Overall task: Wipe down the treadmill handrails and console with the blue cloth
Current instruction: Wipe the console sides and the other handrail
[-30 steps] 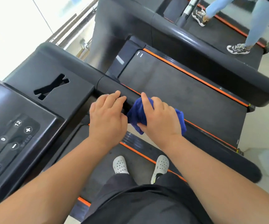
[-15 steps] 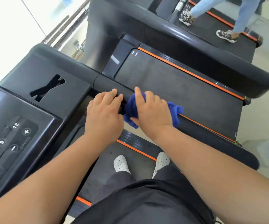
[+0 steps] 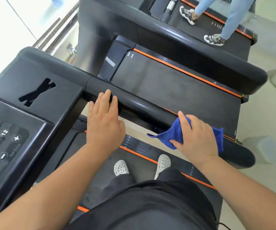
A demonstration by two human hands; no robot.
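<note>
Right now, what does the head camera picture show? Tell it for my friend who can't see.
A person's right hand holds a soft blue cloth against a rounded black treadmill handrail. Their left hand rests flat on the same rail, nearer the black button console. White holed clogs are visible lower down.

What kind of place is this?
Probably a gym. A second treadmill stands right beside this one, the console has speed buttons, and someone in sneakers is walking on a third belt.
</note>
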